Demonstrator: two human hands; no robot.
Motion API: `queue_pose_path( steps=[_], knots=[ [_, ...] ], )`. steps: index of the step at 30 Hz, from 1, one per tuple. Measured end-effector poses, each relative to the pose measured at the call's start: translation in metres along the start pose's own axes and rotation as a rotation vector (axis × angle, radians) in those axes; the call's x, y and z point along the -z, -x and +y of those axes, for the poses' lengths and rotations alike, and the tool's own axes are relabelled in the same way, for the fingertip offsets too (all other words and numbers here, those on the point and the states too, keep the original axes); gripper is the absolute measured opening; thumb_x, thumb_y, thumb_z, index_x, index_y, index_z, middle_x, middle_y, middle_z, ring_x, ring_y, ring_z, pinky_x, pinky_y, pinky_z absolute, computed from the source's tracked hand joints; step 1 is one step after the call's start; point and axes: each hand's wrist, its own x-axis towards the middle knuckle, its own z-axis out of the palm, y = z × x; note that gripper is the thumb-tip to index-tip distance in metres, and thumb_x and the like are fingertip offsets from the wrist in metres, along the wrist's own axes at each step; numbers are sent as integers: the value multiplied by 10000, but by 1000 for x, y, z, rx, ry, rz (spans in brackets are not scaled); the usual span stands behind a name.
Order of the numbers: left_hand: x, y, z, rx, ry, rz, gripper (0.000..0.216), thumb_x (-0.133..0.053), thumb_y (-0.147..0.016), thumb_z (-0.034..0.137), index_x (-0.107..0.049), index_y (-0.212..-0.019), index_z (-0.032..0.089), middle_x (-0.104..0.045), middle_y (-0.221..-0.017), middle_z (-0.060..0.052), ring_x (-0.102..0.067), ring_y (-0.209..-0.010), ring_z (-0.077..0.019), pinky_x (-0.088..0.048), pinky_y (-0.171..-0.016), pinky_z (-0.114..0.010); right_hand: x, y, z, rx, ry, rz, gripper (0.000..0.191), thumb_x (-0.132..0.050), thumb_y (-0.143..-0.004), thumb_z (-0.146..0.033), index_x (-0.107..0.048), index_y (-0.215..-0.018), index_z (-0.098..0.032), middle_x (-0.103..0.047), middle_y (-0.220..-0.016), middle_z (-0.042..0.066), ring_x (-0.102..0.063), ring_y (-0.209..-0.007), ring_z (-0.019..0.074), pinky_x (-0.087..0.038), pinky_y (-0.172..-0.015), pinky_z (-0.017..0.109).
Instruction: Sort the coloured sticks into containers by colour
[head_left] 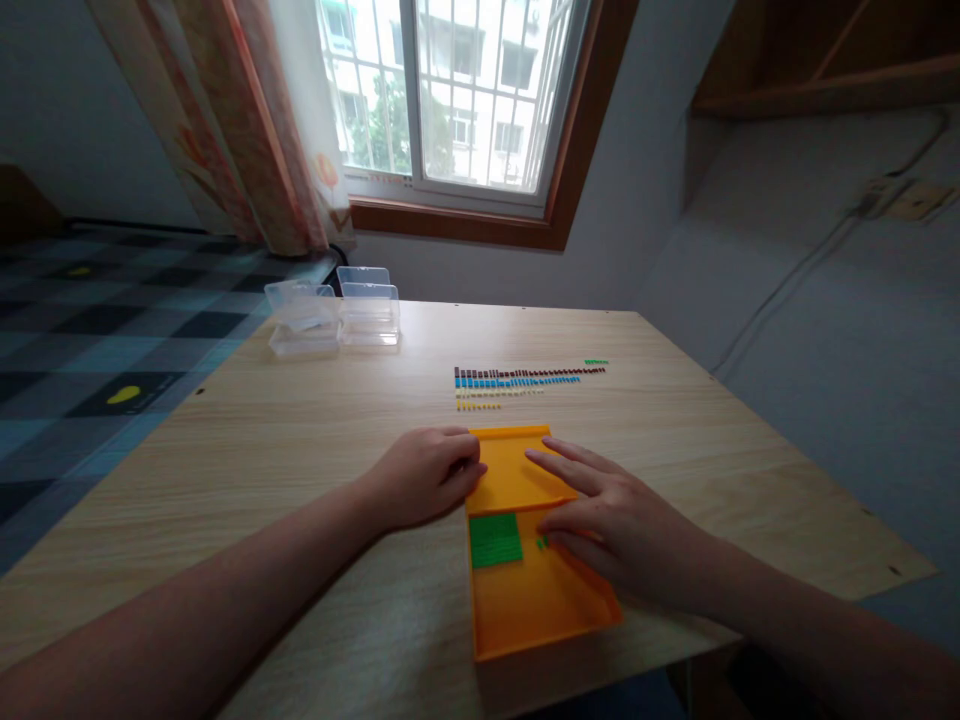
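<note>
An orange tray [536, 600] lies on the wooden table [300, 440] right in front of me. Its sliding orange lid [514, 470] covers the far half. Inside the uncovered half lie a flat green plate [495, 540] and a tiny green piece [541, 542]. My left hand [424, 478] curls against the lid's left edge, fingers bent on it. My right hand [607, 520] rests with fingers stretched over the lid and the tray's right wall, thumb near the tiny green piece. Beyond the tray, rows of small bricks [521, 380] are laid out by colour: dark red, blue, pale, yellow, green.
Three clear plastic boxes [334, 315] stand at the table's far left corner. A bed with a checked cover [112, 330] lies to the left. A window with curtains is behind the table, a grey wall to the right. The table's near edge is just under the tray.
</note>
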Motion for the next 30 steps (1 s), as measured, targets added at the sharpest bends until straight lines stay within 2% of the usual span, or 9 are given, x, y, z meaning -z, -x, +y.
queue_pose_path(
  steps=[5,10,16,21,30],
  knots=[
    [0,0,0,-5,-8,2,219,-543,-955,222,-560,-740,191,-612,-731,-5,-536,-624,-144,-352,-582,-253,21,-11,7,220,8,-169,191,-647,-942,-189,-827,-974,-244,-443,-1621,85,-338,-1532,362,-349,-1224,570],
    [1,0,1,-5,-12,0,209,-558,-954,225,-570,-748,194,-623,-737,-5,-541,-624,-145,-362,-582,-251,19,-18,11,266,-31,-226,208,-637,-919,-174,-833,-918,-243,-400,-1649,61,-321,-1536,382,-330,-1233,572],
    [1,0,1,-8,-12,-5,195,-570,-945,229,-559,-753,198,-613,-732,0,-527,-615,-146,-359,-576,-257,-1,-17,12,205,-47,-94,256,-579,-961,-165,-824,-1016,-215,-461,-1602,128,-335,-1531,367,-368,-1216,566],
    [1,0,1,-9,-16,-7,200,-566,-945,236,-550,-749,202,-608,-733,2,-536,-623,-150,-366,-583,-264,-10,-13,11,203,-29,32,263,-571,-961,-150,-808,-1067,-197,-452,-1598,176,-365,-1518,362,-409,-1191,562],
    [1,0,3,-7,-11,-14,210,-546,-951,236,-536,-744,201,-614,-739,-1,-536,-628,-151,-363,-583,-267,-11,-12,10,188,1,66,266,-552,-972,-166,-816,-990,-196,-501,-1557,188,-422,-1482,381,-442,-1157,586]
  ],
)
